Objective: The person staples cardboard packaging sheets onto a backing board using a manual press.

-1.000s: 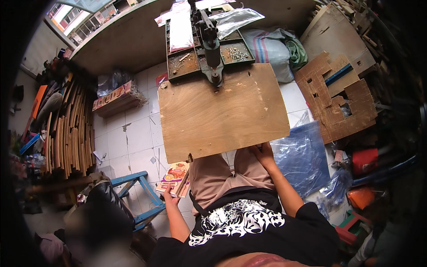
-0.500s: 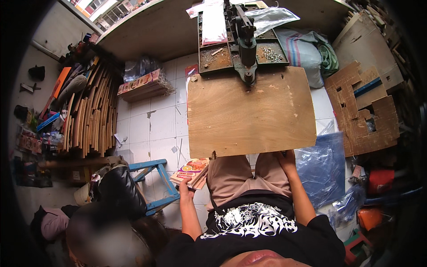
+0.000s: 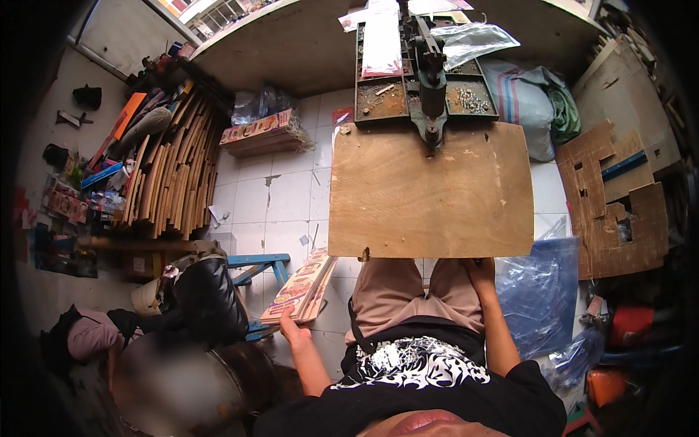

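Note:
My left hand [image 3: 295,329] grips the near end of a stack of long printed cards [image 3: 300,288], out to the left of my knee. Its thumb lies on top and the fingers go underneath. The cards are cream and red with pictures on them, and the stack slants away toward the board. At my right knee, my right hand [image 3: 480,277] reaches to the front edge of a bare wooden board [image 3: 429,193]. The board hides its fingertips; a small dark thing shows there, too little to name. A dark metal press [image 3: 431,95] stands at the board's far edge.
Trays of small metal parts [image 3: 470,98] flank the press. A bundle of printed cards [image 3: 258,135] lies on the tiled floor, beside stacked wooden strips [image 3: 164,171]. A blue stool frame [image 3: 256,261] stands left, near a blurred person. Clear blue plastic [image 3: 539,298] lies right.
My left hand has swung the card stack outward to the left, so more of its length shows beyond the board. My right hand stays by the knee. The whole view has shifted slightly.

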`<state>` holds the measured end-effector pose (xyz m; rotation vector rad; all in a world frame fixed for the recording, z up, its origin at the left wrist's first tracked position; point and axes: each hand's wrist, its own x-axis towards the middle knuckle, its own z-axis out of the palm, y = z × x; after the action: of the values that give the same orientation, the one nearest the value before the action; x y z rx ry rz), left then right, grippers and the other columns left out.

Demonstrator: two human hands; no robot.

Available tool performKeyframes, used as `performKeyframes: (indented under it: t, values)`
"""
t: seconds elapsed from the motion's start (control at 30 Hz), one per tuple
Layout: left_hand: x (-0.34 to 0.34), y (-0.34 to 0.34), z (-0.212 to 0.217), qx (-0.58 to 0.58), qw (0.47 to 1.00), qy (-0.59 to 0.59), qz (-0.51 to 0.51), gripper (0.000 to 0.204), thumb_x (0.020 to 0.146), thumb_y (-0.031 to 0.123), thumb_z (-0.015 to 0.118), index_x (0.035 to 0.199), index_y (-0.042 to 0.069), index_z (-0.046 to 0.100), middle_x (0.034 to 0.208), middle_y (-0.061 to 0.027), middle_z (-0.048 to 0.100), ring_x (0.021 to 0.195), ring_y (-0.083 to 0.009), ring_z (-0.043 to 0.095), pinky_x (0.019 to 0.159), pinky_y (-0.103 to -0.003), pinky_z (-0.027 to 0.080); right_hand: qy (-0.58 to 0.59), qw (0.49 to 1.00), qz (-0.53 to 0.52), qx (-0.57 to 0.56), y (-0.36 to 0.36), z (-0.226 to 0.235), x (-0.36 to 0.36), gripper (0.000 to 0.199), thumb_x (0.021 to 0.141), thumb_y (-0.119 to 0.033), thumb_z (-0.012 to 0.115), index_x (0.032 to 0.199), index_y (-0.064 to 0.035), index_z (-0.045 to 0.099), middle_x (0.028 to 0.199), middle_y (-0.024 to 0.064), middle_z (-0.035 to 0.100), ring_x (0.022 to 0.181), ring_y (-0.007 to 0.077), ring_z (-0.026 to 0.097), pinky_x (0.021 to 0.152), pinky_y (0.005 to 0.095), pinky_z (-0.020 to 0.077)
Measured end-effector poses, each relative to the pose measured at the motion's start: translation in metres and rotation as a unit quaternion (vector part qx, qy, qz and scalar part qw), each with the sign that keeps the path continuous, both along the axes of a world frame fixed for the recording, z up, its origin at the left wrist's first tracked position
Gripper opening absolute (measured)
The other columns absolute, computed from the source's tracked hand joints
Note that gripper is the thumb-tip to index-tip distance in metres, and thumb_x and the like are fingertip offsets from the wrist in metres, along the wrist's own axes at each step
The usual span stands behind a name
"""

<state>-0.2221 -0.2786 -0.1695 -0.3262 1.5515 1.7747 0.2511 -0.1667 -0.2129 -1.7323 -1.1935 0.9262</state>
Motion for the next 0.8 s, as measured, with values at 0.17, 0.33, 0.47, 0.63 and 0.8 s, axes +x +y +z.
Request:
performKeyframes:
  t: [0.17, 0.33, 0.47, 0.63, 0.8]
  values:
    - [0.008, 0.022, 0.060, 0.039, 0.995, 0.087, 0.028, 0.053, 0.073, 0.006, 0.065, 0.123, -0.004, 0.051, 0.110, -0.0161, 0.063, 0.092, -0.0314, 0.068, 0.074, -0.043, 0.061, -0.011, 0.999, -0.005, 0.041, 0.001, -0.011, 0.000, 0.047, 0.076, -0.025, 0.077, 0.114, 0.0000, 0.062, 0.108, 0.0219, 0.066, 0.103, 0.0398, 0.061, 0.089, 0.0433, 0.0473]
    - [0.014, 0.053, 0.111, 0.100, 0.984, 0.146, 0.034, 0.050, 0.076, 0.008, 0.065, 0.123, -0.006, 0.052, 0.112, -0.0156, 0.062, 0.098, -0.0306, 0.065, 0.084, -0.043, 0.057, -0.049, 0.997, -0.001, 0.054, -0.001, -0.003, 0.001, 0.055, 0.077, -0.026, 0.077, 0.121, -0.0006, 0.058, 0.119, 0.0238, 0.061, 0.111, 0.0411, 0.058, 0.093, 0.0433, 0.0455]
    - [0.015, 0.069, 0.130, 0.170, 0.970, 0.169, 0.043, 0.052, 0.079, 0.010, 0.064, 0.125, -0.008, 0.050, 0.117, -0.0170, 0.060, 0.106, -0.0313, 0.062, 0.092, -0.042, 0.053, -0.056, 0.997, -0.008, 0.055, -0.006, 0.027, -0.004, 0.053, 0.078, -0.025, 0.076, 0.120, 0.0007, 0.058, 0.117, 0.0248, 0.062, 0.110, 0.0410, 0.058, 0.094, 0.0446, 0.0452]
    - [0.035, 0.086, 0.150, 0.298, 0.938, 0.178, -0.018, 0.055, 0.080, 0.017, 0.066, 0.129, -0.002, 0.049, 0.120, -0.0131, 0.061, 0.109, -0.0270, 0.061, 0.096, -0.041, 0.050, -0.181, 0.970, 0.146, -0.072, -0.023, 0.060, 0.011, 0.050, 0.085, -0.036, 0.067, 0.114, 0.0043, 0.060, 0.108, 0.0288, 0.064, 0.102, 0.0450, 0.060, 0.087, 0.0458, 0.0480]
    - [0.049, 0.101, 0.140, 0.419, 0.898, 0.126, -0.047, 0.060, 0.080, 0.013, 0.066, 0.134, 0.001, 0.045, 0.125, -0.0136, 0.059, 0.113, -0.0292, 0.059, 0.100, -0.043, 0.048, -0.253, 0.874, 0.337, -0.243, -0.018, 0.164, 0.016, 0.041, 0.089, -0.038, 0.063, 0.099, 0.0016, 0.069, 0.090, 0.0227, 0.069, 0.085, 0.0410, 0.065, 0.076, 0.0443, 0.0512]
